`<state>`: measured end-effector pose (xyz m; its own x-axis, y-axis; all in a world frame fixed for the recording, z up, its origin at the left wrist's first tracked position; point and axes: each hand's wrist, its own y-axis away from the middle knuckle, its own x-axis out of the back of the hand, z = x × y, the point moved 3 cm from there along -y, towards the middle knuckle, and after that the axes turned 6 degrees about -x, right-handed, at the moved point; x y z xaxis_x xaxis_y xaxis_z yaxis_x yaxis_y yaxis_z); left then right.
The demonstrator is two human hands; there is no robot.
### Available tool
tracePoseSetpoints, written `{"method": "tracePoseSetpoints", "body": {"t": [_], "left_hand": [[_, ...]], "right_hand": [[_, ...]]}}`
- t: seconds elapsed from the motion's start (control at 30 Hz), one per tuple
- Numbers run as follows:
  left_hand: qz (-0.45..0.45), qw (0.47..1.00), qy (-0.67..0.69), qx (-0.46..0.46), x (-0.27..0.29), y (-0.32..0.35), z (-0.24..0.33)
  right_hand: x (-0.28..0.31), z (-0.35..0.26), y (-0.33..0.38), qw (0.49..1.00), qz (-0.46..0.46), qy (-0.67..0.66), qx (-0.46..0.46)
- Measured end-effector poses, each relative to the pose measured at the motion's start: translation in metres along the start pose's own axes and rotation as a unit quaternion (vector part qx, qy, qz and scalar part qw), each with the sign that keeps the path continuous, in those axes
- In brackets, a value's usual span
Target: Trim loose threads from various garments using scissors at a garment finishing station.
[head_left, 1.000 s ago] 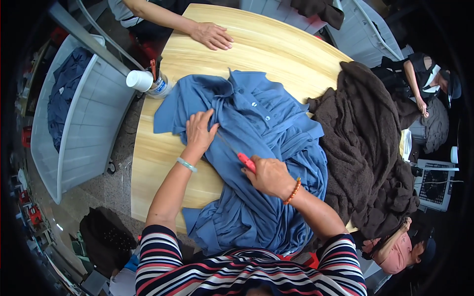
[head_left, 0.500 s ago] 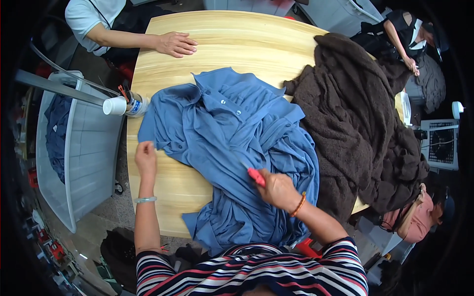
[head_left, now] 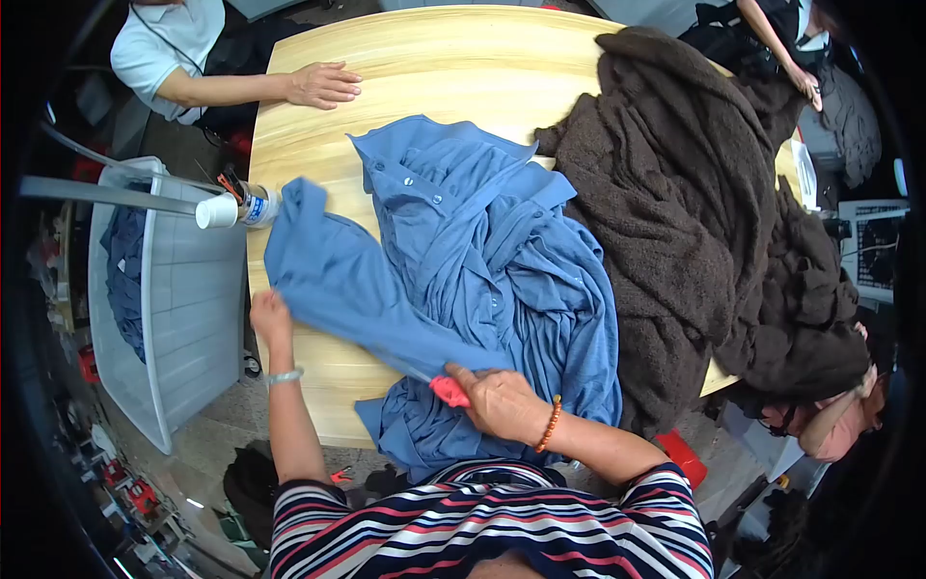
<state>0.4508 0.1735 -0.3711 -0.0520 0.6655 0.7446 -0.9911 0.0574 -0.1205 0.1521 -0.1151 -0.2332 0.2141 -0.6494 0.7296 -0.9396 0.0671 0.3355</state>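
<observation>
Left hand (head_left: 271, 317) fingers clamped on sleeve edge of crumpled blue cotton button shirt (head_left: 482, 280); right hand (head_left: 497, 400) fingers closed around small red tool (head_left: 449, 391), pressing shirt onto wooden table (head_left: 318, 125).

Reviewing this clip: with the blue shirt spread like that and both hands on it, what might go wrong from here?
1. The left hand pulls the blue button-up shirt toward the wooden table edge, where a white paper cup and small bottle stand; the cloth might knock them off.
2. The right hand presses a small red tool on the fabric; it may snag.
3. The brown fleece blanket lies against the shirt and could get dragged along.
</observation>
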Motion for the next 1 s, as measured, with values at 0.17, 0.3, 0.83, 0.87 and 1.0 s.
{"method": "tracePoseSetpoints", "body": {"t": [0.17, 0.3, 0.83, 0.87, 1.0], "left_hand": [[-0.04, 0.964, -0.256, -0.06, 0.02, 0.034, -0.016], [-0.074, 0.953, 0.012, -0.295, -0.06, 0.041, 0.214], [-0.064, 0.992, -0.056, 0.096, 0.026, 0.034, -0.005], [0.027, 0.999, 0.023, -0.008, 0.019, 0.044, 0.017], [-0.156, 0.959, 0.076, -0.226, -0.029, 0.092, 0.21]], "right_hand": [[-0.029, -0.012, 0.011, 0.995, -0.086, -0.03, 0.052], [-0.003, 0.004, 0.027, 0.997, -0.062, -0.044, 0.017], [0.047, 0.056, 0.058, 0.989, -0.008, -0.105, -0.108], [0.05, 0.061, 0.06, 0.988, 0.015, -0.103, -0.117], [0.062, 0.071, 0.069, 0.98, 0.033, -0.09, -0.173]]}}
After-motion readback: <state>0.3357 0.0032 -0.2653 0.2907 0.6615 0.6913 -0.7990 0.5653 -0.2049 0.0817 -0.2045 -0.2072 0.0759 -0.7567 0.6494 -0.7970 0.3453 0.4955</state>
